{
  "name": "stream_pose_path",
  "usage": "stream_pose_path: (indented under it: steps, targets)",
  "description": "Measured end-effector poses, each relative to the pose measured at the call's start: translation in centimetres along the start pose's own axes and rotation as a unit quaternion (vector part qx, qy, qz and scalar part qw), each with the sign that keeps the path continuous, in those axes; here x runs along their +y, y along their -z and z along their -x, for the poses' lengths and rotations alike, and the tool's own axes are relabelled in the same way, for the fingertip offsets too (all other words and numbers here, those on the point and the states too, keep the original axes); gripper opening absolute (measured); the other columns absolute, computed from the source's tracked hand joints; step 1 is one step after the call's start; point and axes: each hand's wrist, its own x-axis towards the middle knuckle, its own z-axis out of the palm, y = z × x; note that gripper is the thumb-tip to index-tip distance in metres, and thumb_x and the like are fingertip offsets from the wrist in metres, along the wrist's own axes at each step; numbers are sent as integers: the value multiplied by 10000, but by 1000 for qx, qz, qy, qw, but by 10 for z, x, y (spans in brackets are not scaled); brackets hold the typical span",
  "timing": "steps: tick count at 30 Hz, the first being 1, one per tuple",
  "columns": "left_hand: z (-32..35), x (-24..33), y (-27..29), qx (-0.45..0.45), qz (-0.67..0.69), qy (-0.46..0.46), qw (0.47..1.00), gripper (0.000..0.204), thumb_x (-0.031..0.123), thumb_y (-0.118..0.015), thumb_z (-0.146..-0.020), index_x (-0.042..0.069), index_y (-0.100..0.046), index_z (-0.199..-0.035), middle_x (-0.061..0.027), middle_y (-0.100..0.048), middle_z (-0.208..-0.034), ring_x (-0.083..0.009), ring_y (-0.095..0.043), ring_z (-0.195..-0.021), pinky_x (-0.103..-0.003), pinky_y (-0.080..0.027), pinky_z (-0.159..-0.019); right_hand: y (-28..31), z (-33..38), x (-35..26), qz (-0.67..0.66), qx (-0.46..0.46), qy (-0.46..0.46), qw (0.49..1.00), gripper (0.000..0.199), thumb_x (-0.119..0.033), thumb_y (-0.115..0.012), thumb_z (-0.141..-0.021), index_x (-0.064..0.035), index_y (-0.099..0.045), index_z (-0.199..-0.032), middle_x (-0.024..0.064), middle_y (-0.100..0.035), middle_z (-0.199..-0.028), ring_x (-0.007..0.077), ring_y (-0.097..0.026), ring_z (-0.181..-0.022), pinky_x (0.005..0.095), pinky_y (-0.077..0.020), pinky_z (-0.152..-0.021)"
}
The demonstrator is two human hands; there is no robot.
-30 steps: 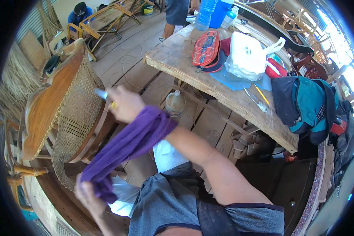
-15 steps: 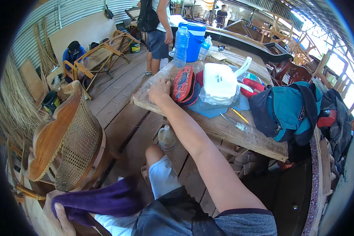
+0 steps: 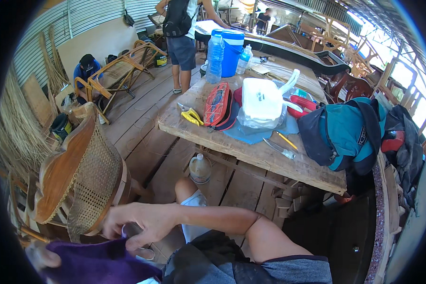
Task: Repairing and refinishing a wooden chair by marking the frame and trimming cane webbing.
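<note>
A dark purple cloth (image 3: 87,260) stretches across my lap at the lower left. My left hand (image 3: 45,255), slightly blurred, grips its left end with the thumb on top. My right hand (image 3: 144,221) has thumb and fingers closed around the cloth's upper right edge; the fingertips are smeared by motion. Just beyond the hands stands a wooden chair back (image 3: 61,175) with woven cane webbing (image 3: 97,175) hanging loose at its lower edge. On the table's left corner lies a yellow-handled hand tool (image 3: 191,116), out of my hands.
The wooden table (image 3: 251,151) holds a red pouch (image 3: 217,106), white container (image 3: 261,102), knife (image 3: 279,147), pencil (image 3: 287,140), blue cooler (image 3: 233,52) and teal bag (image 3: 348,132). A jug (image 3: 200,169) stands on the floor. Two people (image 3: 180,42) (image 3: 86,71) are farther off.
My right hand has left the table's left corner and come down to the purple cloth, uncovering the yellow-handled tool. The cloth is now spread between both hands. The standing person has turned away.
</note>
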Motion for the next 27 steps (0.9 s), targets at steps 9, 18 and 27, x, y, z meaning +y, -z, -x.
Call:
stream_pose_path:
  steps: [9, 18, 27]
  targets:
    - [42, -40, 80, -57, -61, 113, 990, 642, 472, -586, -879, 6, -446, -1298, -166, -461, -1308, -275, -504, -1137, -404, -371, -1029, -28, 2, 11, -89, -129, -98, 983, 461, -134, -773, -755, 33, -607, -1151, 125, -673, -1070, 158, -606, -936, 345, -498, -829]
    - [56, -73, 48, 89, 79, 170, 978, 917, 566, -647, -832, -35, -328, -1446, -200, -389, -1454, -327, -459, -1289, -447, -341, -1100, -20, 84, 36, -498, 200, -102, 838, 680, -223, -751, -881, -12, -421, -1437, 61, -590, -1297, 156, -580, -1131, 304, -483, -981]
    - [81, -67, -47, -302, 338, 337, 825, 911, 549, -704, -844, -52, -384, -1449, -176, -618, -1226, -264, -597, -1150, -412, -452, -1026, -39, 134, -39, -79, 366, -238, 896, 431, -65, -667, -863, -21, -583, -1283, 40, -636, -1218, 154, -571, -1129, 336, -448, -1007]
